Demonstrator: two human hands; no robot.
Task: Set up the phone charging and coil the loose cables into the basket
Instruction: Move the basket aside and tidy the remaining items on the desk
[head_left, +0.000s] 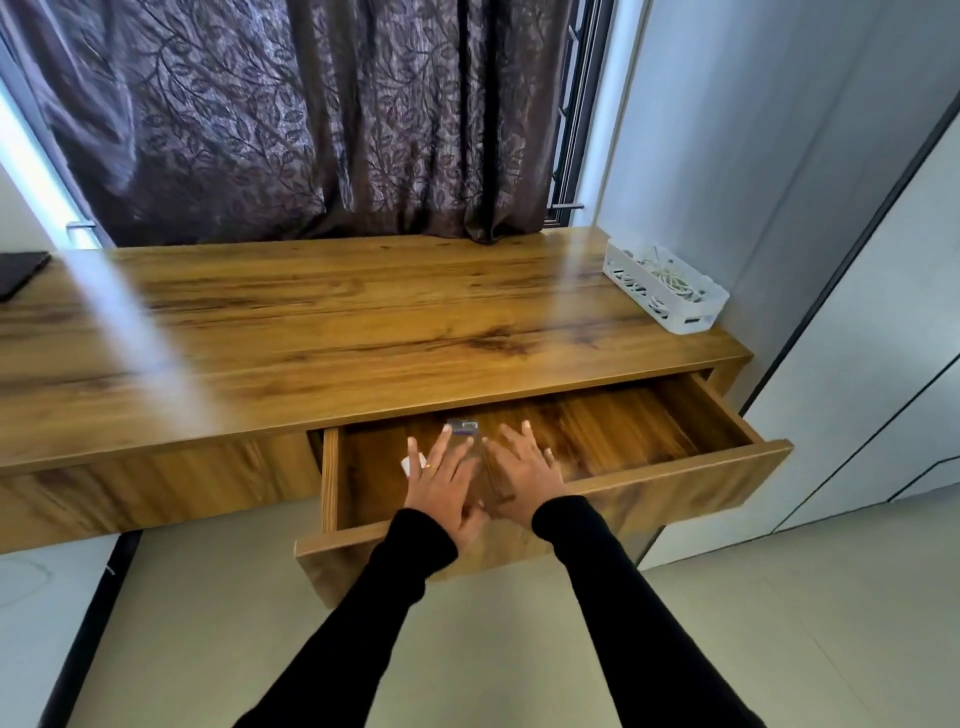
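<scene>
Basket (696, 317): coiled cables (670, 278) | drawer (675, 470): clear packet (464, 441) | left hand (441, 480), right hand (524, 480): grip released

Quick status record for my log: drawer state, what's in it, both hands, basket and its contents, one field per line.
drawer: open, pulled out from under the wooden desk top
drawer contents: a clear item with a label between the hands; a small white item by the left hand; both blurred, identity unclear
left hand: over the drawer, fingers straight and spread, holding nothing
right hand: over the drawer, fingers spread, holding nothing
basket: white, at the desk top's far right end
basket contents: white cables, already inside
</scene>
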